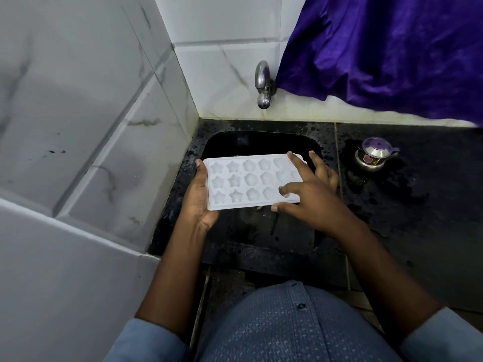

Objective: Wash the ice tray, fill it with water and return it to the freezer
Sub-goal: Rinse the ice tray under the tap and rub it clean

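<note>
White, grey-veined wall tiles (78,100) close in this corner, and a purple cloth (392,53) hangs over the right side. Below them the black worktop (418,205) is splashed wet, with the black sink (287,236) sunk into it.

I hold the white ice tray (248,182) roughly level over the sink, in front of the steel tap (263,84), which shows no stream. My left hand (201,199) grips the tray's left end, thumb on the far edge and fingers curled beneath. My right hand (308,197) lies spread over the right end, fingers apart, index tip dipped into one mould and thumb against the near edge.

Slipping is the risk I judge most likely. Only one hand clamps the tray, and at one end. A hard push from my right fingers could lever it out of that grip and into the basin. A small steel pot (373,158) with a purple lid stands well apart on the worktop, clear of all this.

As for the tray, it looks like thin white plastic, with three rows of moulds, stars at the left and rounder flower shapes beyond. I cannot tell whether water lies in them.
</note>
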